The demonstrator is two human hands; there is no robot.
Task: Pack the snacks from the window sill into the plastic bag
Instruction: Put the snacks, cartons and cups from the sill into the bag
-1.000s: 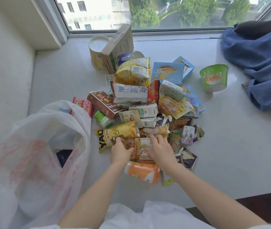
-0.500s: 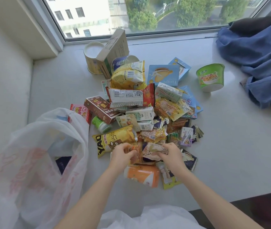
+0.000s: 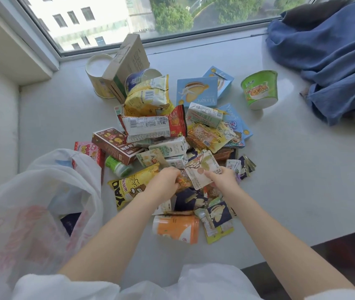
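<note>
Gathering step: your left hand (image 3: pixel 165 178) and right hand (image 3: pixel 223 178) clutch small packets (image 3: pixel 200 172); next, carry them into the plastic bag (image 3: pixel 42 191)

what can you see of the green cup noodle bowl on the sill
The green round instant-noodle cup stands apart from the snack pile, to its right on the white window sill. It looks like plastic or coated paper, wide at the top, tapering to a white base. Its side shows a noodle picture and white lettering. It looks tilted; nothing but the sill touches it, and neither hand is near.
</note>
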